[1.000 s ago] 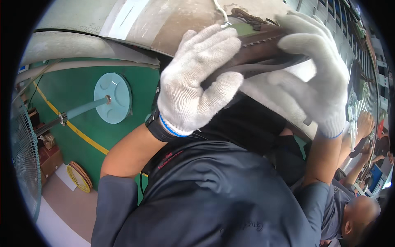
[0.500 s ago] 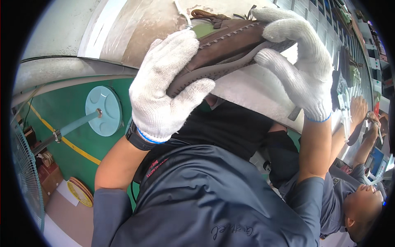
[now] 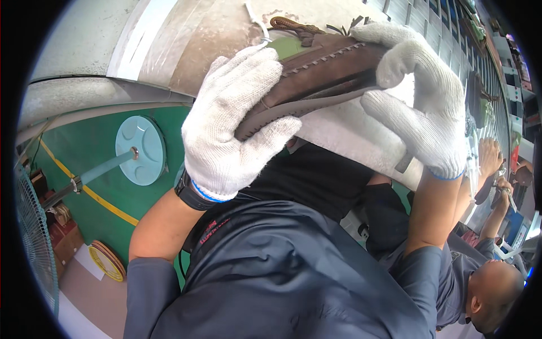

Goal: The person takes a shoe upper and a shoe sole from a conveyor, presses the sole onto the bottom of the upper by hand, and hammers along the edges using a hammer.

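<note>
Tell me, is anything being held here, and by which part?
A shoe: the left hand holds its left end. The right hand is at its right end, but whether it grips there cannot be told.

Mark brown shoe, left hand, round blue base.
Brown shoe [image 3: 333, 65], head view, on its leather side.
Left hand [image 3: 224, 127], head view, on its gloved middle.
Round blue base [image 3: 148, 152], head view, on its disc face.
</note>
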The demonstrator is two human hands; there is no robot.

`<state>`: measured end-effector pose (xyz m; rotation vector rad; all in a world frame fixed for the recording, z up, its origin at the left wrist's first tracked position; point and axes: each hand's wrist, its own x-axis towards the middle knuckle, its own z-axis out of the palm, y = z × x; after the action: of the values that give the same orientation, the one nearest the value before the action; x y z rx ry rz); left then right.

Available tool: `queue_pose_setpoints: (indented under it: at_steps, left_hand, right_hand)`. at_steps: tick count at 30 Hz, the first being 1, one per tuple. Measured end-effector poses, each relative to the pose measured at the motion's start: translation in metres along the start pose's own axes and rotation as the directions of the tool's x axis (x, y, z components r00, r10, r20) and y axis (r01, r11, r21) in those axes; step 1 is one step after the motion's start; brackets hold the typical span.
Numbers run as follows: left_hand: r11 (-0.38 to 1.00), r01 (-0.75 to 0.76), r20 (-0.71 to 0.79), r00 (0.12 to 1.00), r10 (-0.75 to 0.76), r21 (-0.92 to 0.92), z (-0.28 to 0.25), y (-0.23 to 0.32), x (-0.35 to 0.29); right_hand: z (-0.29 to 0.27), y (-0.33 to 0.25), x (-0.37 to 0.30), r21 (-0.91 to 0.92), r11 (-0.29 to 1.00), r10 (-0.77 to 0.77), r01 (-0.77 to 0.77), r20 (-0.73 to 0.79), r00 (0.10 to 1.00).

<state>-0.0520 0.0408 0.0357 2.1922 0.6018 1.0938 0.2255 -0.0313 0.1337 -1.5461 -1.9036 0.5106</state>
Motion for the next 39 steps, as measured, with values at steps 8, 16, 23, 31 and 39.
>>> queue_pose_setpoints:
  at_steps: [8,16,23,31,39]
  left_hand:
    - [1.000,0.012,-0.005,1.000,-0.012,0.011,0.000,0.003,0.003]
    - [1.000,-0.005,-0.006,1.000,0.005,0.028,0.001,0.004,0.004]
    - [0.998,-0.011,0.004,1.000,0.011,0.057,0.000,0.006,0.006]
    - [0.999,-0.029,-0.006,1.000,0.029,0.032,0.000,0.001,0.004]
    - [1.000,-0.019,0.044,0.999,0.019,0.015,-0.004,0.003,0.010]
  right_hand:
    - [0.001,0.001,0.001,-0.074,0.997,-0.013,0.014,0.018,1.000]
    - [0.013,-0.012,0.000,-0.162,0.986,0.020,-0.031,-0.066,0.998]
    - [0.010,-0.012,0.003,-0.140,0.990,0.018,-0.024,-0.042,0.999]
    - [0.008,-0.018,0.004,-0.138,0.990,0.038,-0.036,0.012,0.999]
    - [0.008,-0.022,0.004,-0.232,0.973,0.002,0.004,0.024,1.000]
